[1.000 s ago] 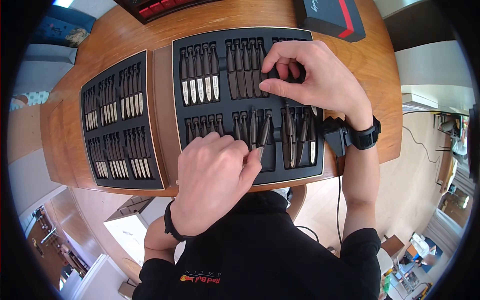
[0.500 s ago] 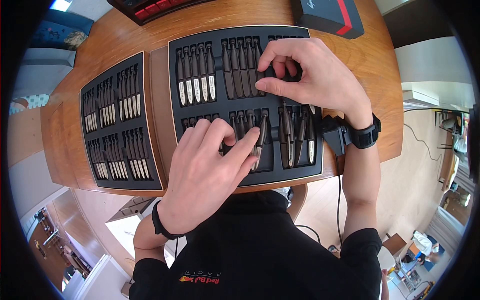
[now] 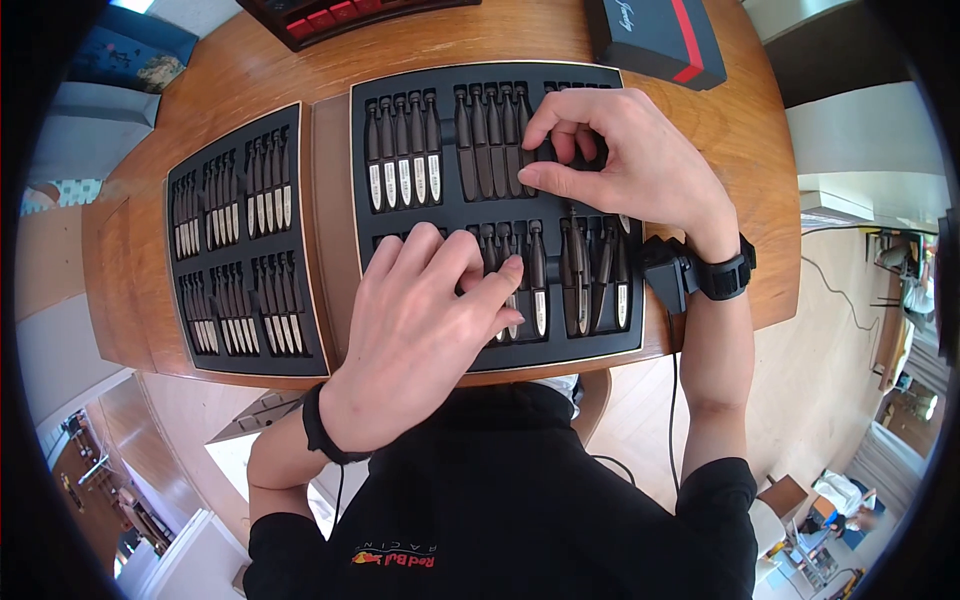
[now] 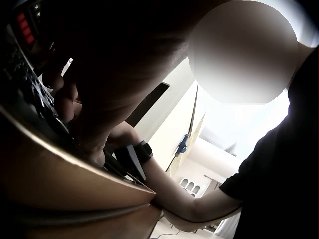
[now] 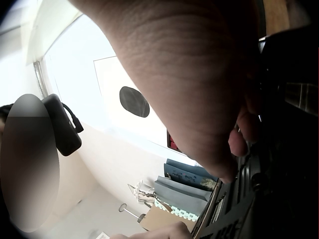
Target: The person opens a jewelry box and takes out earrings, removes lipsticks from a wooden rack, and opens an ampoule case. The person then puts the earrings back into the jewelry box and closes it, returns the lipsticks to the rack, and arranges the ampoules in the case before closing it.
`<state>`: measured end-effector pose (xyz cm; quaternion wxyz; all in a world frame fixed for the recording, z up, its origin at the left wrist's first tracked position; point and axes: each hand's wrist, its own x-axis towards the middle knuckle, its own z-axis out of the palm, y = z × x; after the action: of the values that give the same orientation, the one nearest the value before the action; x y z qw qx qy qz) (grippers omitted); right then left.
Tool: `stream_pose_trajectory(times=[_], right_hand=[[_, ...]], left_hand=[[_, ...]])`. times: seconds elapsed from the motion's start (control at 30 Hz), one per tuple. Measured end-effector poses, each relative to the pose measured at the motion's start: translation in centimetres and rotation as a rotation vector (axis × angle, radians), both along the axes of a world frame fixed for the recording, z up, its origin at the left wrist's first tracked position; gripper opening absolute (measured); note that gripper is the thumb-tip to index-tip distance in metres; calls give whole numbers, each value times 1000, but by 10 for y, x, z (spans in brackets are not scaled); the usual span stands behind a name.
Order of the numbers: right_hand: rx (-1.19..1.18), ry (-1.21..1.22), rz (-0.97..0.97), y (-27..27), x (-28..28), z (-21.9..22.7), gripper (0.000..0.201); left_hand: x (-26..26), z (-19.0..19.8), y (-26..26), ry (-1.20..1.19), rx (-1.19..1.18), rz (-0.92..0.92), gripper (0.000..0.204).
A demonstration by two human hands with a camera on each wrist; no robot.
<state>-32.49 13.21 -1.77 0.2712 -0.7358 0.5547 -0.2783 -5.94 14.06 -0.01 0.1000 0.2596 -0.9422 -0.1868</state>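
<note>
In the head view, slim dark pen-shaped pieces (image 3: pixel 538 280) with pale lower ends lie in slots of a black-lined case (image 3: pixel 480 217). My left hand (image 3: pixel 410 330) is over the near middle compartment. Its index finger and thumb reach out to a pen-shaped piece there, index fingertip on its upper part and thumb near its pale end. My right hand (image 3: pixel 640 165) hovers by the far right compartment. Its fingers are loosely bent, the thumb and index tips apart beside the far middle row. Both wrist views are dark, with the palms hiding most of the slots.
The case's other half (image 3: pixel 243 335), with several more rows, lies at the left. Behind stand a black box with a red stripe (image 3: pixel 655 35) and a dark rack with red parts (image 3: pixel 330 18). Right of the case, a black device (image 3: pixel 668 272) on my wrist trails a cable (image 3: pixel 672 390).
My left hand has gone from gripping to outstretched fingers. A leaning pen-shaped piece beside it now lies straight in its slot, pale label up. The right hand has stayed in place.
</note>
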Motion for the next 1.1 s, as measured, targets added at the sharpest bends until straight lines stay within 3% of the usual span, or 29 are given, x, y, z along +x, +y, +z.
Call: stream_pose_trajectory(times=[0.1,0.2,0.37,0.53,0.73,1.1], right_hand=[[10,-1,10,0,0,2,21],[15,6,2,0,1,5,24],[8,34,10,2,3,11,22],[-45,36,106,21,25,30,25],[-6,240,108,57,80,38,38],[47,461,-37,79,107,44,50]], left_hand=[[5,-3,-11,54,105,-42,38],[8,1,-29,254,432,2,31],[8,33,-71,404,582,144,14],[8,41,-82,566,723,151,6],[11,27,-95,481,655,101,9],[22,22,-78,525,413,23,16]])
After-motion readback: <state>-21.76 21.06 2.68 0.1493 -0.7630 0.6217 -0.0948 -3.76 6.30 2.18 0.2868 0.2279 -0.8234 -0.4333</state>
